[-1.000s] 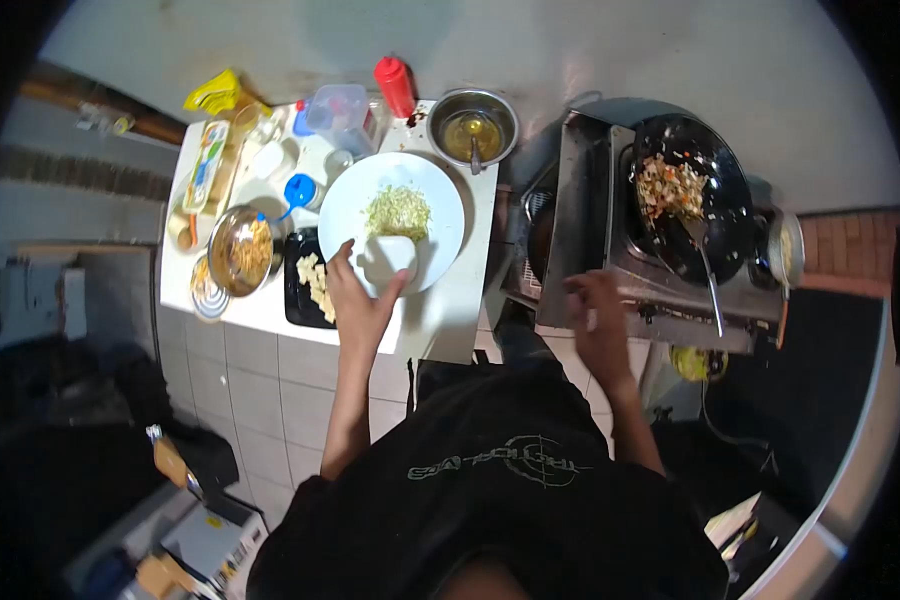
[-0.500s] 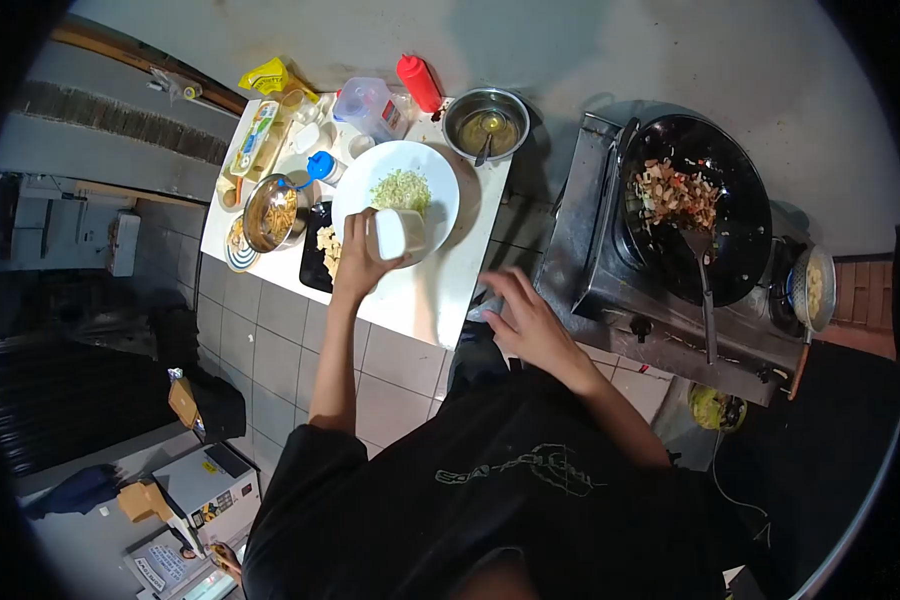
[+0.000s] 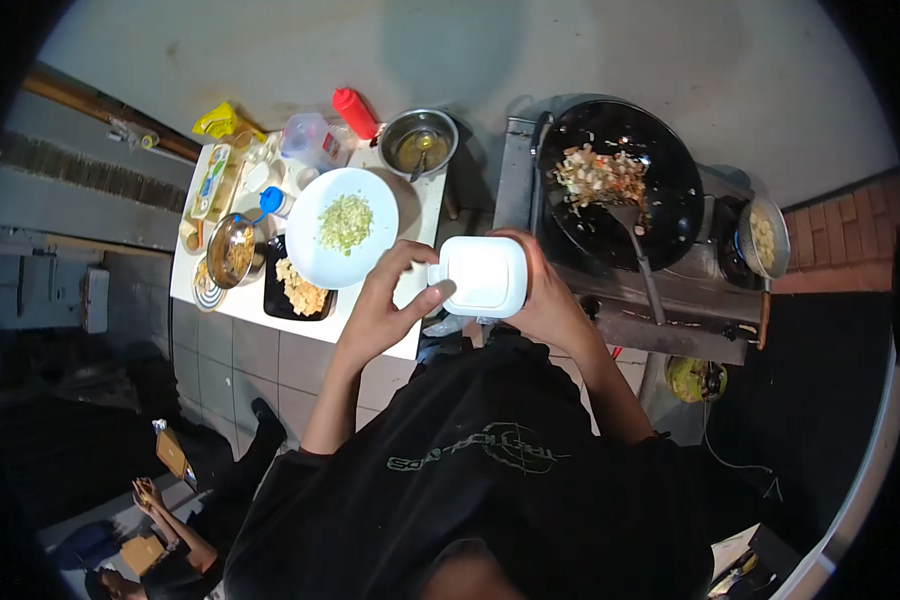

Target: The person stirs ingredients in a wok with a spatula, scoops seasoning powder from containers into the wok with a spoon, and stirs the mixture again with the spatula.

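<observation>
Between table (image 3: 402, 325) and stove (image 3: 705, 342), curled hands (image 3: 468, 292) hold container (image 3: 484, 276).

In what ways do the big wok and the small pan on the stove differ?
The wok is wide and black; the pan is smaller and silvery. The wok holds mixed chopped food with a spatula in it; the pan holds pale pieces and shows no utensil. Both sit uncovered on the stove.

Dim surroundings, soft shadows, fisheye-warped black-rimmed edges.
</observation>
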Demonstrator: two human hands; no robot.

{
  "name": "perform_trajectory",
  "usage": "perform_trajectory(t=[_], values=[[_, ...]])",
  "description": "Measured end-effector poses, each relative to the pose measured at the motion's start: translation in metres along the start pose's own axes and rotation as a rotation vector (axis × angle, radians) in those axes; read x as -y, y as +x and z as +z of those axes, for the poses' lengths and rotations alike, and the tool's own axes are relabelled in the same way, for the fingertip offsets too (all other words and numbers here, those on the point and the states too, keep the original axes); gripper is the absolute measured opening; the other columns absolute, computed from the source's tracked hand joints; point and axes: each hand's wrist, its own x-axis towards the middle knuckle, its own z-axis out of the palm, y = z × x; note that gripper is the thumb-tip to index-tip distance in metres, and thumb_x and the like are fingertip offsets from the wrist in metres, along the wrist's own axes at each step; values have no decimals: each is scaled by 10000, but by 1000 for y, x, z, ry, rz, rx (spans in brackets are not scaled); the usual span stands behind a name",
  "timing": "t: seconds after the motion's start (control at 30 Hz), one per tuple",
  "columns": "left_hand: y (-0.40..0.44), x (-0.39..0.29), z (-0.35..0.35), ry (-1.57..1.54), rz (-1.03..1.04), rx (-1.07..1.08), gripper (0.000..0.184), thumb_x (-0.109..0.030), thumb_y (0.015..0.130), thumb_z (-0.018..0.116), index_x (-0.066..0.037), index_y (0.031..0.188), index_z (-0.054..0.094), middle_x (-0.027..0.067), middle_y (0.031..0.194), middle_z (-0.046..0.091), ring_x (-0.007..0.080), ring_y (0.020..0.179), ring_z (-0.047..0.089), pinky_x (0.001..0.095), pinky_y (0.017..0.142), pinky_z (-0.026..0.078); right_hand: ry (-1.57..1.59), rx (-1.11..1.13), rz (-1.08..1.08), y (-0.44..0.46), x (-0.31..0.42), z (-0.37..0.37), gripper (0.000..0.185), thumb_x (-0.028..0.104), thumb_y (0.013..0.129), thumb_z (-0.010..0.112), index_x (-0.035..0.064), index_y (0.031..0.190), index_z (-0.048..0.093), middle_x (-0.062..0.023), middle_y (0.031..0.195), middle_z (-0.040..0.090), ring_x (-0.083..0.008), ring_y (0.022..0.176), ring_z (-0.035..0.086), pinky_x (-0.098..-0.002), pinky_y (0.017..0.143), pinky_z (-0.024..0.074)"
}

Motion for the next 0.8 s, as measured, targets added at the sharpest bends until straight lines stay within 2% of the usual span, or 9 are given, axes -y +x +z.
perform_trajectory(t=[0.17,0.23,0.27,0.43,0.53,0.57,0.63,0.7,0.8], values=[[19,-11,17,-109,-171,249,352,-310,935,613,5,1091,587,45,1013,573,117,824,506,270,743,434,8,-86,-71,-16,3,-25,762,73,686,767,80,1335,369,-193,1294,493,-378,1223,504,-423,1002,421],[24,6,24,-488,-216,312,417,-345,949,606,4,1177,595,12,947,582,78,784,493,248,702,430,-17,-39,-73,-20,1,-38,803,86,697,760,83,1380,338,-186,1311,480,-351,1261,477,-414,1028,398],[27,7,30,-556,-195,307,270,-260,973,580,-14,1082,609,-21,819,574,72,759,518,236,720,436,-24,-54,-72,-22,-2,-43,803,86,697,760,83,1380,338,-186,1311,480,-351,1261,477,-414,1028,398],[33,12,50,-577,-195,376,248,-211,971,582,-7,1111,609,-14,823,579,65,762,509,226,716,433,-38,32,20,-41,8,-74,946,246,681,830,94,1440,287,-160,1431,313,-344,1349,358,-438,1107,326],[33,22,58,-566,-223,387,195,-158,954,598,-9,1078,613,-7,855,605,71,791,544,233,746,451,-105,-35,12,-59,12,-105,939,308,680,837,120,1435,312,-156,1385,326,-353,1332,362,-453,1100,326],[33,22,60,-569,-223,387,195,-158,954,598,-9,1078,613,-7,855,605,71,791,544,233,746,451,-47,-135,-23,-61,20,-112,682,266,733,798,91,1316,490,-156,1326,391,-337,1273,417,-442,1032,383],[32,18,66,-599,-337,319,153,-76,926,588,-9,1060,620,9,932,642,80,886,589,243,817,466,-268,-264,-36,-62,20,-107,326,183,798,723,70,1094,646,-154,1257,454,-337,1218,448,-434,963,407],[33,15,72,-607,-392,294,146,-36,913,584,-8,1051,623,17,970,661,84,933,612,248,853,473,-482,-320,-99,-53,28,-93,139,105,818,665,70,950,692,-156,1257,474,-353,1213,442,-433,972,382],[37,15,81,-578,-292,321,203,-22,879,612,-47,1081,605,28,955,678,114,892,638,278,814,514,-697,-264,-121,-36,35,-75,121,104,782,669,47,882,704,-153,1343,453,-372,1303,346,-500,1059,278]])
